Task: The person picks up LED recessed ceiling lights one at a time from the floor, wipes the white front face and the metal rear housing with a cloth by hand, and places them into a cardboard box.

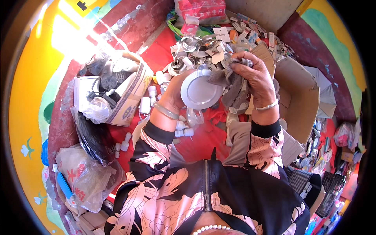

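In front of me my left hand (174,94) holds a round white downlight (201,91) with a silvery ring, its face turned up. The fingers of that hand are mostly hidden behind the lamp. My right hand (256,78) is closed on a grey cloth (235,88), pinching its upper part while the rest hangs down. One end of the cloth touches the right edge of the downlight. Below the lamp a clear plastic piece (194,117) shows near several white lamp holders (184,132).
Beyond my hands lies a heap of metal-rimmed downlights (192,44), with small boxes (250,35) behind. An open cardboard box (299,98) stands at right. At left are a carton of dark parts (131,96), a black plastic bag (94,137) and a translucent bag (86,176).
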`<move>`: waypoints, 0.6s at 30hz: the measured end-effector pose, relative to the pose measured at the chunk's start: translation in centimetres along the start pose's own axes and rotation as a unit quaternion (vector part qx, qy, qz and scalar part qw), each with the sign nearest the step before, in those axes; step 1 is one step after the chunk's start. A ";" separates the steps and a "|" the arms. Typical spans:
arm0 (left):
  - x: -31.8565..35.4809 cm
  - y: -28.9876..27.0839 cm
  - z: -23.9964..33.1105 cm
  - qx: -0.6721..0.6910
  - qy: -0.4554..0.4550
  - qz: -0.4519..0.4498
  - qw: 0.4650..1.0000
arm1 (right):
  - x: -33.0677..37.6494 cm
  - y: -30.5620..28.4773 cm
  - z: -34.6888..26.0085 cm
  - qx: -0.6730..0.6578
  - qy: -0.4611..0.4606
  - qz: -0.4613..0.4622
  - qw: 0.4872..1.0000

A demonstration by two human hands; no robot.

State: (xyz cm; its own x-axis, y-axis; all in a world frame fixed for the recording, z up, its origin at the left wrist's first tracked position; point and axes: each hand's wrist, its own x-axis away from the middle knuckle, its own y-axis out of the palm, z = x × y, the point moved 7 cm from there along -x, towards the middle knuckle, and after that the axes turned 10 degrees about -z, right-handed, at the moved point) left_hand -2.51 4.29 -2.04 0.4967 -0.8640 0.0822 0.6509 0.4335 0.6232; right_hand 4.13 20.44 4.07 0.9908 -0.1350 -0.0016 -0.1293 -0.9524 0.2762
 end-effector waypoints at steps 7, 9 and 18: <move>0.1 -1.2 -1.2 -0.061 -0.052 0.016 0.997 | -0.9 2.0 0.8 0.233 -0.014 -0.091 0.968; -0.1 -1.4 -1.4 -0.041 -0.068 0.016 0.997 | -0.9 1.8 0.8 0.241 -0.020 -0.097 0.965; -1.2 -1.8 -0.7 -0.511 0.087 -0.088 0.850 | -0.8 1.9 1.7 0.292 0.057 -0.133 0.946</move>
State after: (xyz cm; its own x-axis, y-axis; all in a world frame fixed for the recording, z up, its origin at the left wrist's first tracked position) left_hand -3.84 4.70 -3.80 0.3587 -0.9263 -0.1151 0.8388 0.3739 -0.3957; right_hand 2.98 18.31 2.94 0.9850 0.1284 0.1156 0.1576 -0.9418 -0.2971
